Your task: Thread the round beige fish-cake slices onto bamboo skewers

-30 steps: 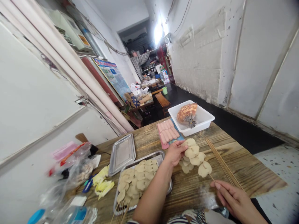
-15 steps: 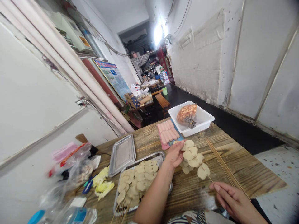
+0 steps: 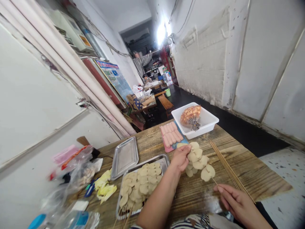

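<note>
Thin, pale round slices (image 3: 198, 159), which look like potato, are threaded on a bamboo skewer (image 3: 215, 182) above the wooden table. My left hand (image 3: 180, 159) is closed, its thumb and fingers pinching a slice at the skewer's far end. My right hand (image 3: 234, 198) grips the bare near end of the same skewer. More pale slices lie on the table beneath, partly hidden by the held ones. Left of my forearm, a metal tray (image 3: 165, 160) holds several filled skewers, their sticks toward me. Loose bamboo skewers (image 3: 224, 162) lie to the right, partly behind my right hand.
Packaged pink sausages (image 3: 171, 135) lie beside a white plastic tub (image 3: 207, 128) containing a bundle of reddish skewers (image 3: 191, 116). Another metal tray (image 3: 125, 157) sits at the back left. Yellow crumpled scraps (image 3: 106, 192), plastic bags (image 3: 81, 171) and a bottle (image 3: 82, 220) crowd the left side.
My left hand has shifted slightly right along the skewer, and the lowest slices have spread into a pair near my right hand. My right hand has barely moved.
</note>
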Demonstrator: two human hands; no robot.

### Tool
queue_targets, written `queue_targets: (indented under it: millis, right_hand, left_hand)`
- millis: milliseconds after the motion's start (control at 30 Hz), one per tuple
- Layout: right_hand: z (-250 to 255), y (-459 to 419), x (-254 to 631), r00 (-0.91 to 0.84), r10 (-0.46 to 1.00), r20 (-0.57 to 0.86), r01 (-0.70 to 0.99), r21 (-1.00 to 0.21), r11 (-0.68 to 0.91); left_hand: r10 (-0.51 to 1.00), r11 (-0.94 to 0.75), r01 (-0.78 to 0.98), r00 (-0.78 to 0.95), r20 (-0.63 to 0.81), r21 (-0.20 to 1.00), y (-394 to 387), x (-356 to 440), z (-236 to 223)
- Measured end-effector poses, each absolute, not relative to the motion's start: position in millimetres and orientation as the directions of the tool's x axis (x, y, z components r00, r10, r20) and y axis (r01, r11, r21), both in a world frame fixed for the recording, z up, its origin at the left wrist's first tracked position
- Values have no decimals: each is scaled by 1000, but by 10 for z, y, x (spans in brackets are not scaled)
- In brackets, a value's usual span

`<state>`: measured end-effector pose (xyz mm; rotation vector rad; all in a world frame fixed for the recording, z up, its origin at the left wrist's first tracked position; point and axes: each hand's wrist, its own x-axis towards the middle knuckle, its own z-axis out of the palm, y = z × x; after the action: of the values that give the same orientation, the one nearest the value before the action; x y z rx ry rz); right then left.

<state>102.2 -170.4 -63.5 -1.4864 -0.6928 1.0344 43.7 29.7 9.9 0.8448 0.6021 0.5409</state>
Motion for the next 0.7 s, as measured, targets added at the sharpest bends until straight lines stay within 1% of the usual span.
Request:
queue_targets:
  millis: [100, 267, 367, 433, 567, 633, 700]
  right_hand:
    - [-652, -1701, 1020, 452, 867, -208, -100, -978, -182]
    - [-699, -1669, 1004, 442, 870, -218, -196, -970, -144]
    - [-700, -1643, 995, 448, 863, -234, -237, -962, -138]
    - [-682, -1631, 989, 448, 856, -258, -252, -955, -156]
    - [-609, -1612, 975, 453, 845, -286, -260, -948, -181]
    - [-555, -1581, 963, 440, 850, -289, -253, -948, -191]
    - [-489, -1520, 940, 407, 870, -279, -234, -952, -196]
  left_hand:
    - [652, 554, -195, 707, -276, 809, 281, 448, 101]
    - [630, 557, -170, 724, -280, 813, 263, 464, 91]
    - [643, 549, -191, 718, -265, 814, 292, 438, 97]
    - [689, 528, -228, 678, -256, 818, 342, 376, 125]
    - [818, 450, -290, 513, -260, 844, 448, 96, 252]
    - [827, 450, -277, 488, -279, 849, 446, -96, 327]
    - [793, 500, -274, 526, -307, 822, 393, -281, 384]
